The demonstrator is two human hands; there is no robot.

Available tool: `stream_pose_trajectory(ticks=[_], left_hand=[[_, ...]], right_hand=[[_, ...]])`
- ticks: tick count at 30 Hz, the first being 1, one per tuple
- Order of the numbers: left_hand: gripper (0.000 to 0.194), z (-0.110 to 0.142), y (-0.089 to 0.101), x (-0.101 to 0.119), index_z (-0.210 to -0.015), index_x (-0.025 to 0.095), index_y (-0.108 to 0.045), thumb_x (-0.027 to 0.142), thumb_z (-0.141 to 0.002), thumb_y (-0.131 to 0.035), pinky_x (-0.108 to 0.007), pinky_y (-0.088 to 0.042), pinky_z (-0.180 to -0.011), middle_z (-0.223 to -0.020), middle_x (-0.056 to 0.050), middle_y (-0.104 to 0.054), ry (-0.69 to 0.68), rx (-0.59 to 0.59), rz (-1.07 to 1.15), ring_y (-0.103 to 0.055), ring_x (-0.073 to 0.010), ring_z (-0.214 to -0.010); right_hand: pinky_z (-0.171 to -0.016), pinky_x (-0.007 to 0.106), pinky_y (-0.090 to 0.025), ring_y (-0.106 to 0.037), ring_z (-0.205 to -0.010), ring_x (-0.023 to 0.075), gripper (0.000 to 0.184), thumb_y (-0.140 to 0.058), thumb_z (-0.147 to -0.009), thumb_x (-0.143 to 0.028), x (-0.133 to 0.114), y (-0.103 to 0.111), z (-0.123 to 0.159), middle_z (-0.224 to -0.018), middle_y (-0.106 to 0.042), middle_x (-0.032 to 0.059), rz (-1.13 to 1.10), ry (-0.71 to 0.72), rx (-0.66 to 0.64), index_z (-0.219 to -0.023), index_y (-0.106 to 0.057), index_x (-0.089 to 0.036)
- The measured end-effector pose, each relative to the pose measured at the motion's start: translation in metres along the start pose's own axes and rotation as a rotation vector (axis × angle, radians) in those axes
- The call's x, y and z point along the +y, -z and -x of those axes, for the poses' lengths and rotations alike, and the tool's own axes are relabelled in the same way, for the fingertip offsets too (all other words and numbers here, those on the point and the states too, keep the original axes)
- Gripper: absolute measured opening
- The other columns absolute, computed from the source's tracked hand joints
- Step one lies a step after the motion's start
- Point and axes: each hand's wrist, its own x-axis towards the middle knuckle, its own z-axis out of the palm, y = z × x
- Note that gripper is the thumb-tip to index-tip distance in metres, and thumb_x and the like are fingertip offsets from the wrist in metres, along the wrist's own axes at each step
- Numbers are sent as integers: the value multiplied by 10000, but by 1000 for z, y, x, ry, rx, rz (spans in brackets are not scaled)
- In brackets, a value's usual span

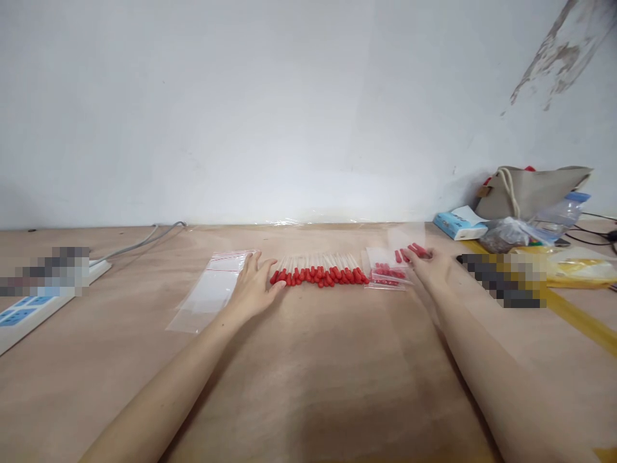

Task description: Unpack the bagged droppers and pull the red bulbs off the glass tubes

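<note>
A row of several glass droppers with red rubber bulbs (321,272) lies across the middle of the wooden table (308,379). My left hand (254,287) rests flat, fingers spread, between the row's left end and a stack of clear zip bags (212,289). My right hand (425,262) is closed on a clear bag holding red-bulbed droppers (409,247), just right of a small pile of filled bags (388,275).
A white power strip (29,308) with a grey cable lies at the left edge. At the back right are a blue-and-white box (457,225), a beige drawstring bag (530,190), plastic bags and yellow tape on the table. A white wall stands behind.
</note>
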Motion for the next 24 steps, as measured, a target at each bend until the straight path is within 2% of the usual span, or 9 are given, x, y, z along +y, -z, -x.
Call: stream_pose_trajectory(ticks=[2, 5, 9, 11, 13, 15, 18, 20, 24], left_hand=[[473, -1, 2, 3, -1162, 194, -450, 447, -765, -496, -457, -312, -969, -1311, -134, -283, -18, 41, 48, -240, -301, -1252], [407, -1, 10, 12, -1154, 190, -449, 406, -809, -448, -420, -320, -968, -1258, -115, -364, -37, 130, 153, -332, -257, -1201], [315, 1, 23, 28, -1124, 199, -456, 349, -869, -348, -375, -342, -946, -1142, -74, -484, -66, 210, 316, -431, -202, -1107], [285, 5, 26, 37, -1081, 200, -483, 343, -867, -360, -357, -367, -913, -1085, -59, -522, -112, 173, 374, -466, -193, -1055], [258, 11, 22, 46, -1038, 201, -509, 343, -844, -416, -335, -391, -880, -1050, -48, -542, -185, 76, 422, -491, -187, -1012], [256, 19, 14, 54, -1031, 205, -516, 335, -815, -472, -313, -413, -842, -1045, -44, -547, -254, -53, 473, -509, -179, -974], [280, 29, -3, 61, -1041, 212, -518, 301, -775, -530, -293, -438, -768, -1007, -40, -557, -300, -197, 512, -534, -167, -887], [267, 33, -15, 61, -1027, 213, -530, 266, -766, -539, -289, -440, -741, -969, -36, -563, -277, -224, 513, -536, -163, -851], [221, 36, -28, 57, -994, 201, -548, 218, -776, -512, -283, -444, -731, -948, -35, -554, -225, -229, 530, -535, -151, -818]], right_hand=[[-601, 291, -485, -611, -759, 197, 406, -667, -589, -417, -18, -2, 14, -857, -645, 97, -189, 62, -53, -853, -554, -130], [-635, 279, -492, -620, -710, 159, 397, -721, -552, -364, -43, -9, 47, -847, -659, 55, -436, 46, -515, -861, -586, -153], [-634, 261, -484, -624, -658, 143, 349, -759, -509, -289, -54, -30, 99, -727, -668, 23, -373, -117, -1108, -786, -607, -142], [-621, 252, -478, -614, -630, 131, 343, -770, -484, -278, -52, -44, 119, -702, -663, 18, -335, -159, -1305, -749, -612, -127], [-618, 247, -473, -601, -619, 123, 350, -776, -467, -281, -48, -57, 131, -682, -654, 12, -276, -155, -1425, -733, -621, -112], [-623, 250, -477, -594, -623, 122, 385, -780, -461, -276, -45, -66, 136, -677, -643, 0, -242, -148, -1460, -771, -621, -112], [-624, 274, -496, -599, -617, 126, 550, -789, -442, -222, -42, -68, 139, -661, -621, -31, -293, -259, -1376, -935, -560, -145], [-629, 290, -506, -605, -600, 126, 623, -785, -442, -184, -41, -64, 143, -636, -612, -39, -347, -377, -1279, -996, -501, -153], [-604, 293, -516, -610, -571, 131, 577, -754, -484, -137, -42, -54, 156, -601, -598, -32, -358, -521, -1112, -983, -464, -142]])
